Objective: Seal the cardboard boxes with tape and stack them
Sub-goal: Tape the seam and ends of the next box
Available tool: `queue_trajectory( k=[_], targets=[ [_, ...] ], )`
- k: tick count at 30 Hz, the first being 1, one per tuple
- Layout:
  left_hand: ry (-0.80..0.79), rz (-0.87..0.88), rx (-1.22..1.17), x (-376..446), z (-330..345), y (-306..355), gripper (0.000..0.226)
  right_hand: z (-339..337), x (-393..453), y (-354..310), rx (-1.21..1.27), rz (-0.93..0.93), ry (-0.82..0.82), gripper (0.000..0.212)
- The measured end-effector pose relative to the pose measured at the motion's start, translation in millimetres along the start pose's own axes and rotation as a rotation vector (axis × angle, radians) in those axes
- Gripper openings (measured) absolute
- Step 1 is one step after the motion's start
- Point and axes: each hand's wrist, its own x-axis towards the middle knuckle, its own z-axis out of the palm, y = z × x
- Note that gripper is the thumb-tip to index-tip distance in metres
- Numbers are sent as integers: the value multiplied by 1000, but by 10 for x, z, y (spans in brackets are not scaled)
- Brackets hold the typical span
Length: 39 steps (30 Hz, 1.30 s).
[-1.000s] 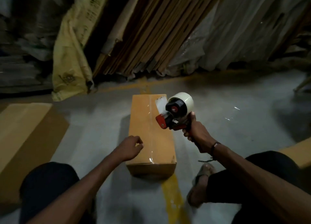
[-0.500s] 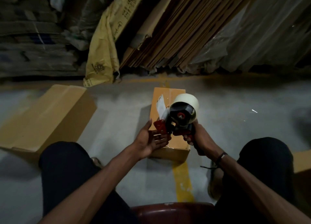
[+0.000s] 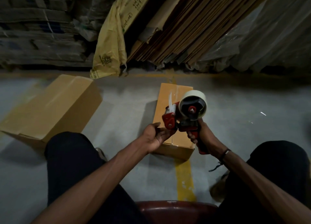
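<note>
Right hand [image 3: 204,136] gripping tape dispenser [image 3: 186,116] above box [image 3: 170,109]; left hand [image 3: 155,137] loosely open.

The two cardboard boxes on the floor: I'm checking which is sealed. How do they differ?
The middle box has shiny clear tape along its top; the left box shows none. The middle box points straight away, the left box lies angled. The middle box looks narrower. Both are plain brown, lying on the floor.

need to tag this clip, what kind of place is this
Probably a packing warehouse or storeroom: flattened cardboard sheets lean against the back, bundled cartons are stacked at left, and a yellow line marks the concrete floor.
</note>
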Motion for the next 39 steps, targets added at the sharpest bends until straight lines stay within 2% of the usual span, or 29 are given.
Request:
queue_trajectory(
  k=[3, 8, 10, 13, 17, 28, 35, 39],
  targets=[
    [-32, -24, -99, 30, -30, 22, 61, -20, 9, -31, 57, -17, 8, 76],
    [-76, -40, -87, 117, -14, 8, 78, -103, 26, 4, 58, -17, 12, 75],
    [-44, -10, -3, 141, 36, 7, 65, -122, 15, 9, 49, -21, 4, 74],
    [91, 58, 238, 160, 49, -22, 26, -134, 2, 12, 32, -27, -13, 76],
    [272, 152, 390, 193, -43, -36, 5, -142, 25, 59, -33, -22, -11, 86],
    [332, 259, 678, 359, -251, 61, 17, -139, 226, 255, -186, -49, 6, 77],
    [334, 363, 780, 596, -432, 145, 21, -168, 446, 345, -330, -66, -19, 97],
    [388, 386, 881, 753, -547, 213, 18, -112, 631, 456, -478, -96, -23, 96]
  ],
)
